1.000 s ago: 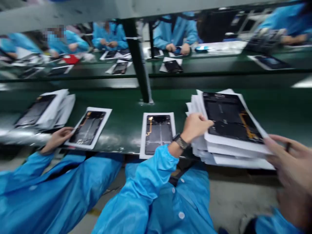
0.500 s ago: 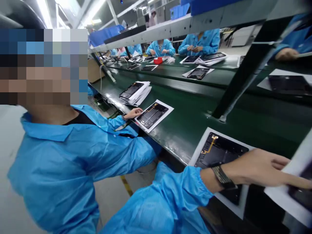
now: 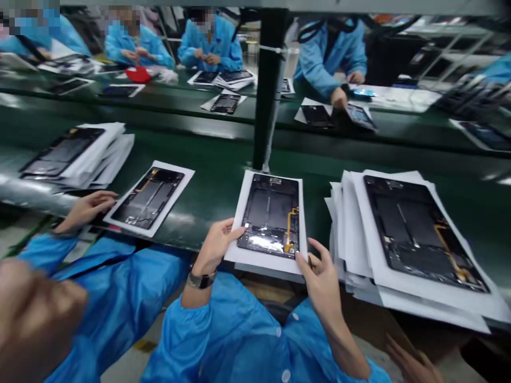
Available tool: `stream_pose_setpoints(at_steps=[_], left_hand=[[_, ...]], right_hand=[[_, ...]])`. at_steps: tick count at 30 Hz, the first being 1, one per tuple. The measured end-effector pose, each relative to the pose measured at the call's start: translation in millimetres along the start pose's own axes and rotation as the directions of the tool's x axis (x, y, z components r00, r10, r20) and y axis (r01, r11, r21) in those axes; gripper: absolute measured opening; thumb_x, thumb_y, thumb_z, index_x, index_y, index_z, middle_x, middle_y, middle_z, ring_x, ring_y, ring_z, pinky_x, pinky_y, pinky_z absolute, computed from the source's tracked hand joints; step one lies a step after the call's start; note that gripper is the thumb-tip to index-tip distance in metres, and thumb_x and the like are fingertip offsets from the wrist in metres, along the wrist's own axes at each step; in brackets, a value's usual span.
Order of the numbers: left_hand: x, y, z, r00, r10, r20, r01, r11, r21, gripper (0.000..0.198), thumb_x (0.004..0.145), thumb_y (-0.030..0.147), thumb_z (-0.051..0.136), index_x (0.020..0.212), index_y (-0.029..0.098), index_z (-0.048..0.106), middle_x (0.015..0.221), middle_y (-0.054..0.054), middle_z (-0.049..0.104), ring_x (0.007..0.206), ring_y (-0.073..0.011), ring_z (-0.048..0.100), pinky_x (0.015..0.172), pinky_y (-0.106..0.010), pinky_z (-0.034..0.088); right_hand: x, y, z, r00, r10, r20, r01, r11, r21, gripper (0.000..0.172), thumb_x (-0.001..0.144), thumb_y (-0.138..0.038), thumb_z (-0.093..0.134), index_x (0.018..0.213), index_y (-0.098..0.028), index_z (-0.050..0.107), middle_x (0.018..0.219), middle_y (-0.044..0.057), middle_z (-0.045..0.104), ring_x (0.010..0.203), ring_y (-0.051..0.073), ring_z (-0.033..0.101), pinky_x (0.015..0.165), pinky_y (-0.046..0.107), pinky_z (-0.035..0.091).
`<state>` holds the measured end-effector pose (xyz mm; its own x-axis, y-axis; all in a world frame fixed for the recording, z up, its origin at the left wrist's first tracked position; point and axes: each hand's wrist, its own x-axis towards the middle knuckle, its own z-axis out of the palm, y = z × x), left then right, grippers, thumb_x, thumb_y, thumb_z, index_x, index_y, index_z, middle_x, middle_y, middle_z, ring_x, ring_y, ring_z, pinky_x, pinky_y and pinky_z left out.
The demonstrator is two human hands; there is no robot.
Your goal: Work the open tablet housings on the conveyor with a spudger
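In front of me an opened tablet (image 3: 271, 213) lies on a white sheet (image 3: 263, 262) near the bench edge, its dark inside and an orange flex cable showing. My left hand (image 3: 213, 247), with a watch on the wrist, grips the left side, thumb on the tablet's lower left corner. At the lower right corner, my right hand (image 3: 324, 276) pinches the edge with its thumb; the fingers curl partly out of sight. Right of this hand rises a stack of white sheets (image 3: 355, 239) with another opened tablet (image 3: 419, 229) on top.
At left, a co-worker's hand (image 3: 88, 210) touches the sheet under another tablet (image 3: 147, 198); a blurred fist (image 3: 40, 319) is nearer. Farther left lies a sheet-and-tablet stack (image 3: 107, 151). A dark post (image 3: 269, 90) stands behind my tablet. Another hand (image 3: 413, 361) shows at lower right.
The view has swung right. My left hand has left the sheet at the right and now grips the tablet in front, where my right hand has come into view.
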<state>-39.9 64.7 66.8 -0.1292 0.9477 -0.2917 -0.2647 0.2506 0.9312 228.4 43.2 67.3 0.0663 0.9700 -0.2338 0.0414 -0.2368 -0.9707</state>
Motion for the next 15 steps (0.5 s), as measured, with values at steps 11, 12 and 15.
stream_pose_setpoints(at_steps=[11, 12, 15], left_hand=[[-31, -55, 2.6, 0.994, -0.032, -0.105, 0.025, 0.997, -0.071, 0.062, 0.069, 0.060, 0.091, 0.107, 0.013, 0.078, 0.101, -0.011, 0.081, 0.092, -0.0250, 0.075, 0.086, -0.034, 0.058], [-38, -57, 2.1, 0.992, -0.030, -0.120, 0.022, 0.998, -0.066, 0.064, 0.069, 0.063, 0.090, 0.107, 0.013, 0.078, 0.100, -0.012, 0.081, 0.091, -0.0250, 0.075, 0.085, -0.034, 0.058], [-58, -64, -2.6, 0.986, -0.014, -0.166, 0.010, 1.000, -0.022, 0.072, 0.071, 0.071, 0.085, 0.111, 0.012, 0.077, 0.101, -0.013, 0.081, 0.088, -0.0245, 0.076, 0.085, -0.036, 0.060]], right_hand=[[8, 14, -5, 0.970, 0.215, 0.113, -0.224, 0.972, 0.075, 0.060, 0.069, -0.059, 0.094, 0.109, -0.017, 0.078, 0.096, 0.007, 0.080, 0.073, 0.019, 0.069, 0.058, 0.024, 0.055], [10, 16, -4, 0.964, 0.239, 0.119, -0.247, 0.967, 0.054, 0.062, 0.069, -0.060, 0.094, 0.110, -0.017, 0.078, 0.094, 0.006, 0.080, 0.070, 0.018, 0.068, 0.054, 0.023, 0.053], [22, 26, -5, 0.942, 0.291, 0.169, -0.296, 0.955, 0.001, 0.065, 0.068, -0.060, 0.094, 0.115, -0.019, 0.077, 0.095, 0.006, 0.081, 0.068, 0.019, 0.069, 0.048, 0.022, 0.052]])
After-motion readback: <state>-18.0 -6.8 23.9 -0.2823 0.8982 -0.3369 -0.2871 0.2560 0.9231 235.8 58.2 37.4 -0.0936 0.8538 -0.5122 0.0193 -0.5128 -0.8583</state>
